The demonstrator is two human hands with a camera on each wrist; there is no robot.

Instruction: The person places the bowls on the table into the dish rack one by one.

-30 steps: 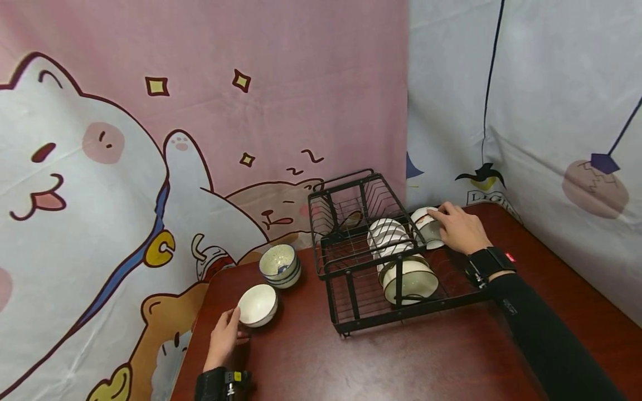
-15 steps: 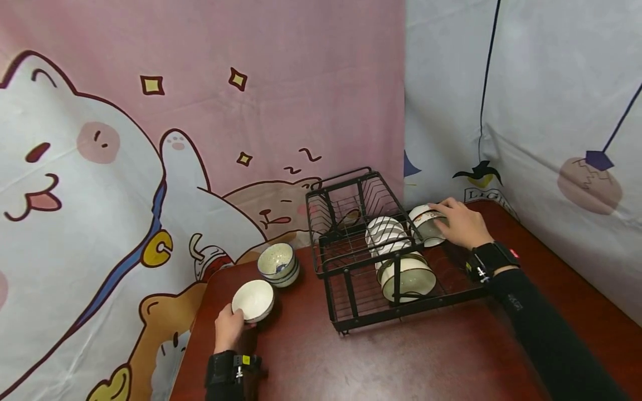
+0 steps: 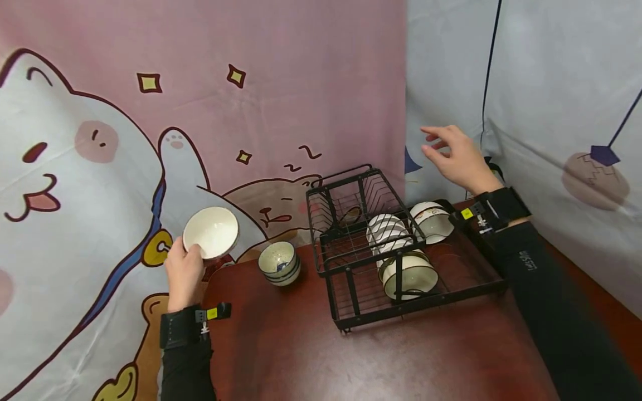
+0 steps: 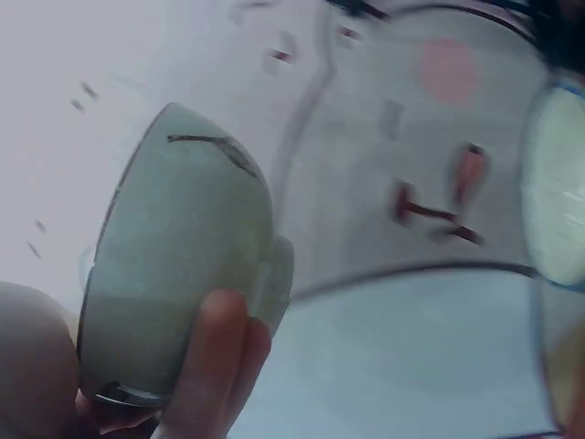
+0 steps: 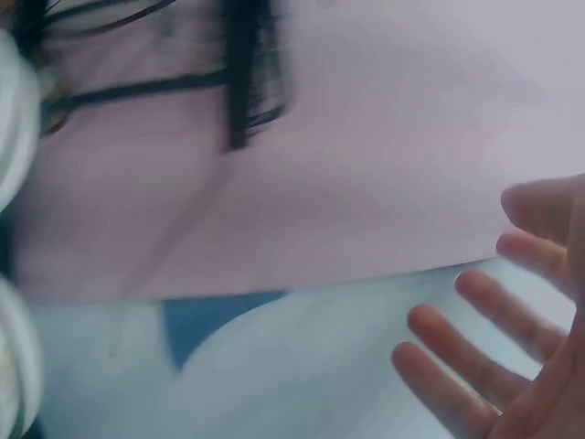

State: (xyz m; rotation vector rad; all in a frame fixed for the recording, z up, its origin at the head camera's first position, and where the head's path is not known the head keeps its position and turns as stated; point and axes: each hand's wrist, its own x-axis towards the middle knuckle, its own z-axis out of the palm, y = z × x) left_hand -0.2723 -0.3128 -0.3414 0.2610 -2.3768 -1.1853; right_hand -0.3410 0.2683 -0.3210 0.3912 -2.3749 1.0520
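Observation:
My left hand (image 3: 184, 273) holds a white bowl (image 3: 212, 231) by its rim, raised over the table's left side and tilted so its inside shows. In the left wrist view the bowl (image 4: 174, 265) appears side-on, with fingers (image 4: 215, 366) on its outer wall and a dark line near the rim. My right hand (image 3: 458, 156) is raised above the rack's right end, fingers loosely bent and holding nothing. Below it, tilted bowls (image 3: 432, 223) sit at the back right of the black dish rack (image 3: 421, 305). The right wrist view shows the fingers (image 5: 498, 320) spread apart.
A stack of patterned bowls (image 3: 279, 264) stands on the red-brown table (image 3: 381, 362), left of the rack. More white bowls (image 3: 388, 234) and a larger cream bowl (image 3: 410, 277) stand on edge inside the rack, under its upper wire tier (image 3: 361, 223). Printed curtains hang behind.
My left hand has lifted the white bowl off the table, up and to the left. The right hand has let go of the bowls in the rack and risen above them.

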